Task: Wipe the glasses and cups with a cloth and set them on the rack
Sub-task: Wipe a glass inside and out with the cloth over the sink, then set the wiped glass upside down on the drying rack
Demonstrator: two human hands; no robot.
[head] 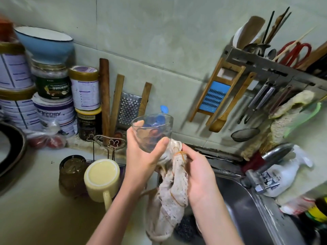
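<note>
My left hand (141,156) grips a clear drinking glass (153,129), tilted with its mouth up and away from me, above the counter edge. A pale, lacy cloth (171,195) hangs down from the glass's base; my right hand (196,172) holds its bunched top against that base. To the left, on a thin wire rack (108,142), a cream mug (102,175) sits upside down with its handle towards me. Beside it stands a brown tinted glass (72,174), also inverted.
Stacked tins and jars (51,96) with a blue bowl (46,41) on top fill the back left corner. A steel sink (247,209) with a tap (270,161) lies at right. Graters and utensils hang on a wall rail (261,68). A dark pan (10,149) sits at far left.
</note>
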